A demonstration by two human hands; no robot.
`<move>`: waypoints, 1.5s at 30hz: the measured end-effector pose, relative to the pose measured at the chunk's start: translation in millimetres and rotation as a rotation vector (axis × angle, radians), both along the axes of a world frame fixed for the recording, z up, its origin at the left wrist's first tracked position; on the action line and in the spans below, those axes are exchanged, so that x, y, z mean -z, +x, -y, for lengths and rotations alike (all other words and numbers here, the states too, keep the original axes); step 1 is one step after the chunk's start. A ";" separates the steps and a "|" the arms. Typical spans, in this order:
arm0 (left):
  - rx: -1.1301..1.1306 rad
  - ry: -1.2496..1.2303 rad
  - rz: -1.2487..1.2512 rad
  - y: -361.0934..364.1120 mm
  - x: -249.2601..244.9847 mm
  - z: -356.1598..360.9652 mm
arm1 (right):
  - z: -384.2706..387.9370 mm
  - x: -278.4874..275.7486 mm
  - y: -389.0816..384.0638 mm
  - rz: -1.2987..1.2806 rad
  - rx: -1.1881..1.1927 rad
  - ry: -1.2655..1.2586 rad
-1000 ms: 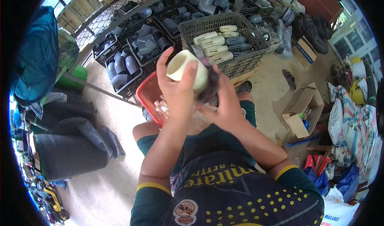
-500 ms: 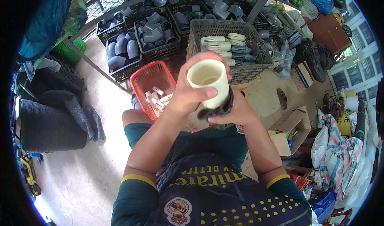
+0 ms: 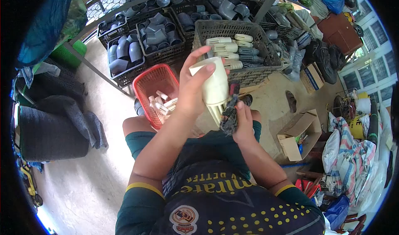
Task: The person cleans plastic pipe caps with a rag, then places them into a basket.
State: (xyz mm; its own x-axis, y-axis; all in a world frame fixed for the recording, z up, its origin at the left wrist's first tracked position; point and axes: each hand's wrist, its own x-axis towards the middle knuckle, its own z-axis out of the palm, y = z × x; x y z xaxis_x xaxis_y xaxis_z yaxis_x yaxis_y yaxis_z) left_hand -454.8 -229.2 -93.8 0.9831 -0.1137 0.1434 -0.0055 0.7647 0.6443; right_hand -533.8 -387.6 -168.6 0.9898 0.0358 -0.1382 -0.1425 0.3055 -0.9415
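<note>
My left hand [image 3: 193, 87] grips a cream plastic strainer fitting [image 3: 216, 87], thumb and fingers around its wide tube end. The fitting is tilted, with its slotted, ribbed end pointing down toward my lap. In my right hand [image 3: 245, 127] is a dark, fuzzy rag [image 3: 228, 120], bunched up and pressed against the slotted end. Beyond the hands, a black crate [image 3: 266, 73] holds several similar cream and grey slotted fittings [image 3: 224, 48]. To the left, a red plastic basket [image 3: 141, 85] contains small pale fittings [image 3: 160, 104].
Black crates of grey pipe elbows [image 3: 156, 35] line the back under a metal frame [image 3: 99, 68]. A roll of dark mesh [image 3: 54, 131] stands at left. At right are an open cardboard box [image 3: 291, 147] and striped sacking [image 3: 349, 147].
The fitting has turned from its open mouth facing up to a side-on tilt, exposing the slotted end. My right hand and the rag have shifted down along it.
</note>
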 end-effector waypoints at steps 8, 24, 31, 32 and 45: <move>-0.190 0.614 0.192 -3.7 3.4 -5.5 | 16.4 -34.2 3.6 -0.058 -0.264 0.015; 0.355 0.340 0.404 -8.6 -3.5 -19.4 | 9.0 -23.0 7.4 0.008 -0.282 0.366; -0.574 1.004 0.291 -21.0 23.9 9.4 | 3.7 -20.0 25.9 -0.105 -0.034 0.644; -0.449 1.083 0.318 -28.1 25.8 4.9 | 6.6 -16.4 27.2 -0.061 -0.094 0.751; -0.029 0.330 0.151 -42.8 52.2 19.7 | -13.5 -46.6 43.6 0.323 0.360 0.165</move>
State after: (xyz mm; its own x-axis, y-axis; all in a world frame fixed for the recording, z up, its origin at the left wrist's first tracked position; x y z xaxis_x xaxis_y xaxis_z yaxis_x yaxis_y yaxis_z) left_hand -497.7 -248.9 -145.9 0.9571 -0.1502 0.2477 -0.1385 0.5140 0.8465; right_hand -490.2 -374.2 -122.0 0.9345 -0.3201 0.1558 0.2899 0.4302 -0.8549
